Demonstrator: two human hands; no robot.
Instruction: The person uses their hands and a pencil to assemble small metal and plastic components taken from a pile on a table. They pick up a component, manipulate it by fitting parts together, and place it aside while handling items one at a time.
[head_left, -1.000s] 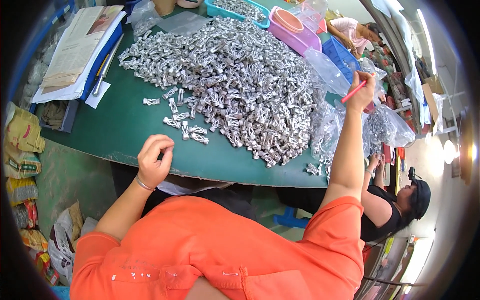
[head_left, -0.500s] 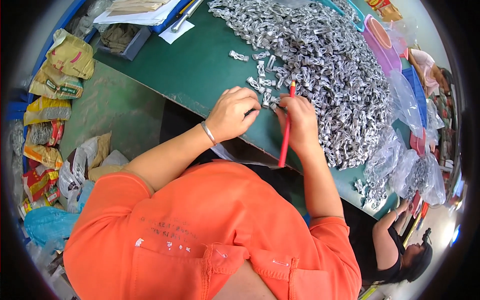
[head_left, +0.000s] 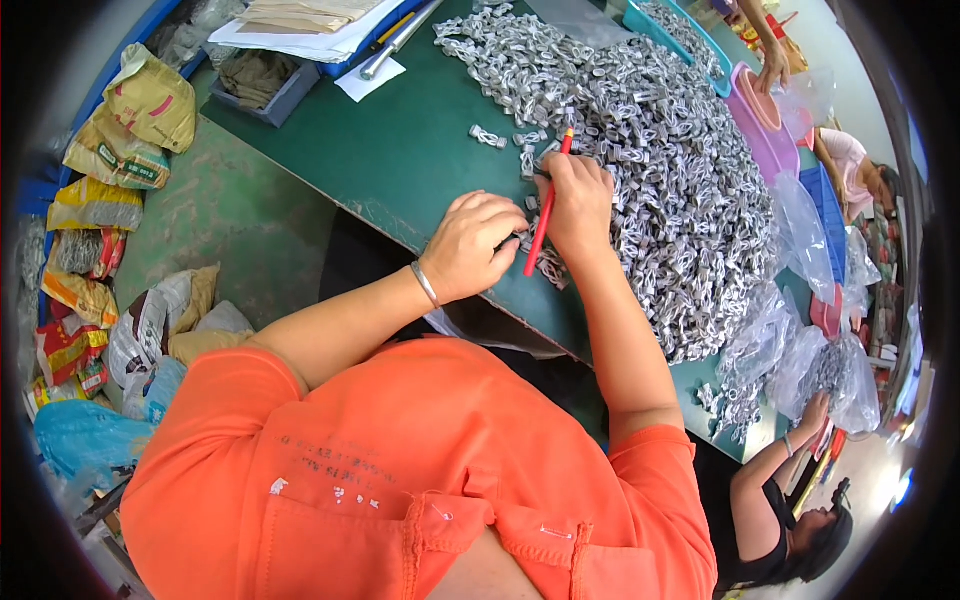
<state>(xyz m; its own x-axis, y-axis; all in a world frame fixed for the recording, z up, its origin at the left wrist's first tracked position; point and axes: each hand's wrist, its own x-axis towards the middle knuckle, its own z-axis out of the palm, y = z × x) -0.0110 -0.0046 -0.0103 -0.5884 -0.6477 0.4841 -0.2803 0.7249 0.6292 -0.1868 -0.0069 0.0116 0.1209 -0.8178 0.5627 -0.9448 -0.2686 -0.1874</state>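
My right hand [head_left: 578,205] grips a slim red pen-like stick [head_left: 540,232] with a yellow end, held slanting over the table's near edge. My left hand [head_left: 474,243] is beside it, fingers curled and thumb drawn in toward them. Whatever lies between those fingertips is hidden. Several small grey pieces, each a looped cord with blocky ends, surround the hands; one loose piece [head_left: 487,136] lies apart, and another [head_left: 552,268] sits just below the right hand. A large heap of the same pieces [head_left: 680,210] spreads to the right of my hands.
The green table [head_left: 390,150] has its near edge below my wrists. Farther off are a grey bin [head_left: 262,108], a turquoise basin [head_left: 722,72] and a pink basin [head_left: 770,135]. Clear plastic bags [head_left: 805,235] line the right. A co-worker [head_left: 765,510] is at lower right; another person's hand [head_left: 773,66] reaches in.
My right hand and the red stick have moved left and farther from me; my left hand has shifted slightly. Another person's arm has appeared by the pink basin.
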